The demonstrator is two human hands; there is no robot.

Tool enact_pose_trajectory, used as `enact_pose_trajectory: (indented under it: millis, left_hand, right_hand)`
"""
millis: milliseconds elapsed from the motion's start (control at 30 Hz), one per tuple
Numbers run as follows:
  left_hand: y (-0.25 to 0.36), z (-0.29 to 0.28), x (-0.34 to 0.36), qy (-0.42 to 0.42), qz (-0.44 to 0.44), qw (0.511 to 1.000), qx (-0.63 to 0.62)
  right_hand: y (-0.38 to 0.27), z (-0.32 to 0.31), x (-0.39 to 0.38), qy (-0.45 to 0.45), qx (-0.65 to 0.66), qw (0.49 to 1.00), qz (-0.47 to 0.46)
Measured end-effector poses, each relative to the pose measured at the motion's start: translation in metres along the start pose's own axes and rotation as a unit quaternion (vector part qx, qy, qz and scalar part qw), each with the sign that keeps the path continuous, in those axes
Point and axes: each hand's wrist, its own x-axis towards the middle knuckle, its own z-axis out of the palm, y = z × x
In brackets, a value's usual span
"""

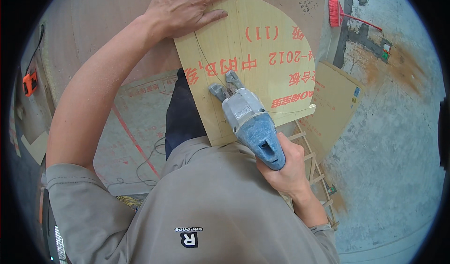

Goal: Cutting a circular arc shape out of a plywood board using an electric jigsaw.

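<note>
A pale yellow plywood board [262, 44] with a rounded far edge and red print lies on a larger brown sheet and reaches back to my waist. Spread flat, my left hand [190, 6] rests at its far left edge, fingers pointing right. My right hand [288, 165] is wrapped round the rear of a blue and silver jigsaw [253, 123]. The saw's forked metal foot sits on the board, left of its middle, beside a thin curved line. Its blade is hard to make out between the prongs.
A red broom [335, 12] lies at the far right. Below it, a brown board [335, 104] and a slatted wooden frame [311, 163] stand beside the concrete floor [389, 147]. An orange and black device [29, 83] is at far left. A cable [140, 170] loops across the floor covering.
</note>
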Motion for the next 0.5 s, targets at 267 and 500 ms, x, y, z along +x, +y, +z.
enact_pose_trajectory:
  millis: [267,500]
  left_hand:
    - [-0.0024,0.0039,-0.0016,0.003,0.001,1.0,0.005]
    - [-0.0025,0.0056,-0.0016,0.01,0.003,1.0,0.008]
  right_hand:
    - [-0.0011,0.003,0.0017,-0.002,0.003,1.0,-0.001]
    - [-0.0058,0.0034,0.0035,0.002,0.0,1.0,0.0]
